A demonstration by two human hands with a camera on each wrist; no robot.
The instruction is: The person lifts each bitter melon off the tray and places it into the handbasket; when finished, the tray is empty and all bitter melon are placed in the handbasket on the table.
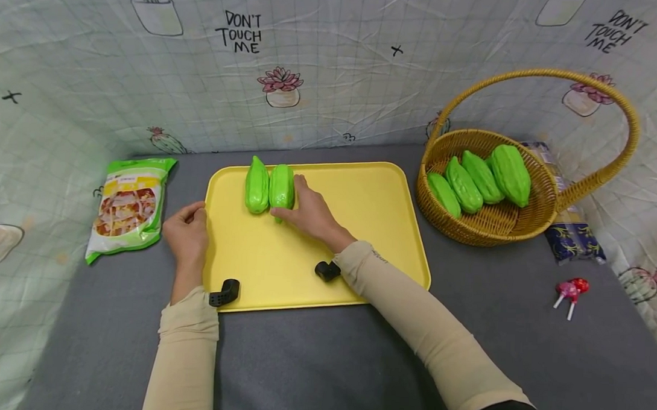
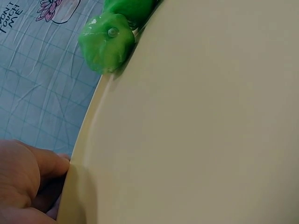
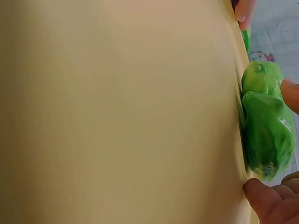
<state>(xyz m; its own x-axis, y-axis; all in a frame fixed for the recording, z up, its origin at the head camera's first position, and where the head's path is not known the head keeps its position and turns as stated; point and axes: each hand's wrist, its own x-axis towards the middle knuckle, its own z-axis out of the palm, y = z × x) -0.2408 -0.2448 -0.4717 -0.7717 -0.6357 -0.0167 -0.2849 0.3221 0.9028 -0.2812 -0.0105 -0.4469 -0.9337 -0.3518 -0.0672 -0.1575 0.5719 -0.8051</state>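
Two glossy, ridged green gourd-like fruits lie side by side at the back left of a yellow tray (image 1: 240, 256): the left fruit (image 1: 257, 185) and the right fruit (image 1: 282, 187). My right hand (image 1: 314, 213) is beside the right fruit, thumb near its front end and fingers along its right side. In the right wrist view, a gap shows between the fingers (image 3: 271, 198) and that fruit (image 3: 268, 135); the thumb overlaps the fruits' outline. At the tray's left rim, my left hand (image 1: 188, 233) has curled fingers. In the left wrist view, fingers and thumb pinch the rim.
A wicker basket (image 1: 469, 234) with a tall handle holds several similar green fruits at the right. Behind it lies a dark patterned packet (image 1: 577, 238). Two lollipops (image 1: 570, 289) are at the far right, and a green-and-white food bag (image 1: 127, 207) lies left of the tray.
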